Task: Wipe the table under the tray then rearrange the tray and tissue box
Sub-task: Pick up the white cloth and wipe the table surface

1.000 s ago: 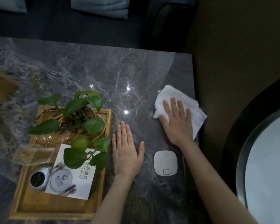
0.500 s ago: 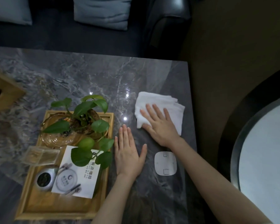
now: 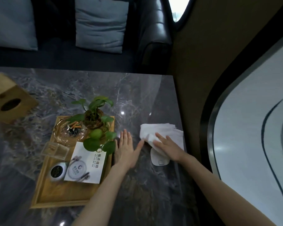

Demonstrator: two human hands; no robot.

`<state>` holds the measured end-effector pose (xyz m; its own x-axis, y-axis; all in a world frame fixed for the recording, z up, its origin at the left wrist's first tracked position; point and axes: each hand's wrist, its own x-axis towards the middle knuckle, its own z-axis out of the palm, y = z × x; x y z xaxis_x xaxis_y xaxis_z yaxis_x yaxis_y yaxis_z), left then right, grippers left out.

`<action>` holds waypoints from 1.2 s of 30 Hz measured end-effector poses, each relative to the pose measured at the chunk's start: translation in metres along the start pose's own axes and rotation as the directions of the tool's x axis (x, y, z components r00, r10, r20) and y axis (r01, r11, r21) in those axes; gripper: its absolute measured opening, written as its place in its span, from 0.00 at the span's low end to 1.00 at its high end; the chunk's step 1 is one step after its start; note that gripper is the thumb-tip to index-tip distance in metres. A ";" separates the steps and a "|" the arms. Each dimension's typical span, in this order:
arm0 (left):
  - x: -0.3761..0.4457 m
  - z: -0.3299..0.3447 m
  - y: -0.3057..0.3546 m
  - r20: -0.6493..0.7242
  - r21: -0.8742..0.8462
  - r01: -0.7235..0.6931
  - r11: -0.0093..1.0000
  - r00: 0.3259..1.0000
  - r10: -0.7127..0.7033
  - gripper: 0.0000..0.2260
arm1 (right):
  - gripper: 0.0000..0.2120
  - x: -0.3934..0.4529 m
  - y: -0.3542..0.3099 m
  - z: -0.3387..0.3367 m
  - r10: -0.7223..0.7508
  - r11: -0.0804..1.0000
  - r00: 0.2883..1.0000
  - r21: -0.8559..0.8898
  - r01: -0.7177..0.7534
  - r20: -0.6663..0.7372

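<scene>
A wooden tray (image 3: pixel 59 194) sits on the grey marble table (image 3: pixel 88 88), left of my hands. It carries a green plant (image 3: pixel 95 111), a glass ashtray (image 3: pixel 69 132), a printed card (image 3: pixel 87 165), a small clear box and a round tin. The wooden tissue box (image 3: pixel 8 100) stands at the table's far left. My left hand (image 3: pixel 126 149) lies flat on the table against the tray's right edge, fingers apart. My right hand (image 3: pixel 167 147) presses down on a crumpled white cloth (image 3: pixel 162 131) near the table's right edge.
A flat white pad (image 3: pixel 158 160) lies on the table, partly under my right wrist. A dark sofa with blue cushions (image 3: pixel 100 23) runs behind the table. To the right are a dark-rimmed pale curved surface (image 3: pixel 255 128) and a narrow gap of brown floor.
My right hand has pulled the cloth back toward me and rightward, over the white pad; the cloth has bunched up. My left hand stays flat by the tray. The view tilted up.
</scene>
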<state>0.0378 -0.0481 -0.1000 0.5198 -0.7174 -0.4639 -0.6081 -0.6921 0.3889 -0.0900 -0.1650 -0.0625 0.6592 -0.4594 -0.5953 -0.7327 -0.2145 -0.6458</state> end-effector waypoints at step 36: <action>-0.183 -0.224 -0.300 0.097 -0.977 0.077 0.201 0.991 0.093 0.23 | 0.25 -0.043 -0.243 0.280 -0.087 0.194 0.897 0.890 -0.412 0.434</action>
<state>0.2598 0.2730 0.0460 0.3998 -0.7676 -0.5010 0.5039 -0.2724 0.8197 0.1069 0.1480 -0.0144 0.7286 -0.0196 -0.6847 -0.2631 0.9149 -0.3062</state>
